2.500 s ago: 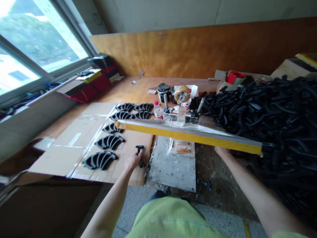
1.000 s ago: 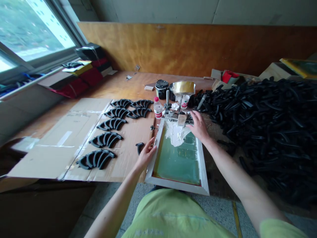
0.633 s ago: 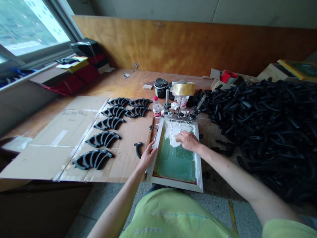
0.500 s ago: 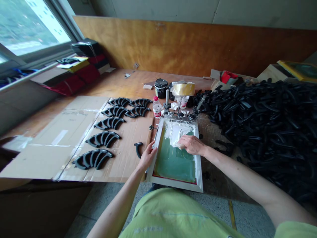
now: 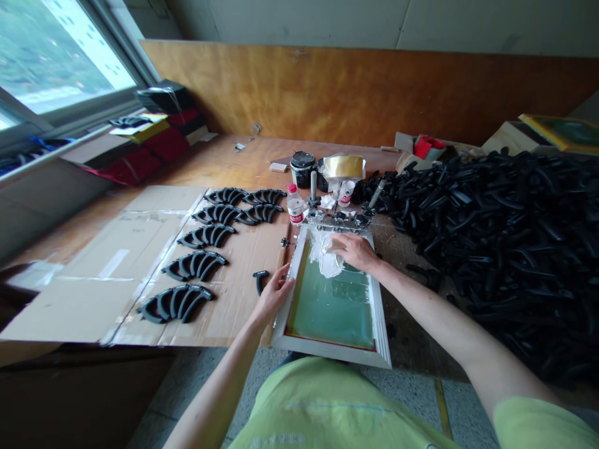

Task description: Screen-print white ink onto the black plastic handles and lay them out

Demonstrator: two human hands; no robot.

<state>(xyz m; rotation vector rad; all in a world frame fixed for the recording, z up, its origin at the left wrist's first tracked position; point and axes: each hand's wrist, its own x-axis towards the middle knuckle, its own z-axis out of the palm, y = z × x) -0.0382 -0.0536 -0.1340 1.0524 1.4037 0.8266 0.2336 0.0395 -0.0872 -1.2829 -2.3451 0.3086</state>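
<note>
A silk-screen printing frame [image 5: 381, 337] with green mesh lies in front of me, hinged to a metal clamp [image 5: 339, 221] at its far end. My left hand [image 5: 276, 292] grips the frame's left side. Thick white ink [image 5: 326, 263] is smeared over the far part of the mesh. Above this ink my right hand [image 5: 355, 251] is closed on a small pale scraper [image 5: 336, 244], mostly hidden by the fingers. Left of my left hand, a single curved black handle [image 5: 259, 280] rests on the cardboard, partly covered by the hand.
Rows of curved black handles [image 5: 189, 265] lie on the cardboard [image 5: 93, 293] to the left. A large heap of black parts [image 5: 491, 237] fills the right side. Behind the frame stand a plastic bottle [image 5: 296, 209], a black tub [image 5: 303, 167] and a tape roll [image 5: 344, 166].
My right hand has moved away from me and slightly left over the inked mesh. The near end of the frame appears a little higher, my left hand still at its side.
</note>
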